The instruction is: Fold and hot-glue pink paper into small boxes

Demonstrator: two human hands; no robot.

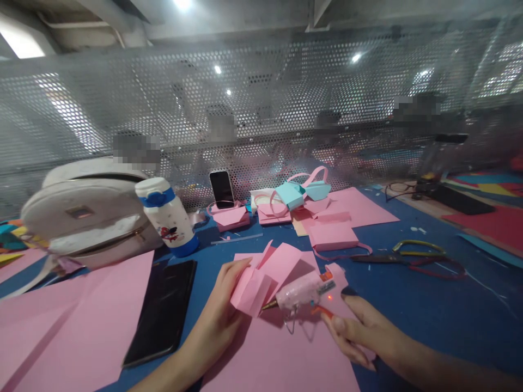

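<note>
My left hand [226,296] grips a folded pink paper box [261,283] with raised flaps, at the middle of the view. In my right hand [359,329] is a pink hot glue gun [300,291], its small light glowing red. The metal nozzle points left and meets, or nearly meets, the lower right edge of the box; I cannot tell if they touch. My fingers wrap round the handle near the orange trigger. Beneath both hands lies a flat sheet of pink paper [281,359].
Left are a black tablet [163,310], more pink paper [77,332], a bottle [169,218] and a backpack [93,212]. Behind stand small paper bags [333,231] and a phone [222,188]. Scissors [412,260] lie right. A perforated metal screen [261,109] rises beyond the blue table [449,326].
</note>
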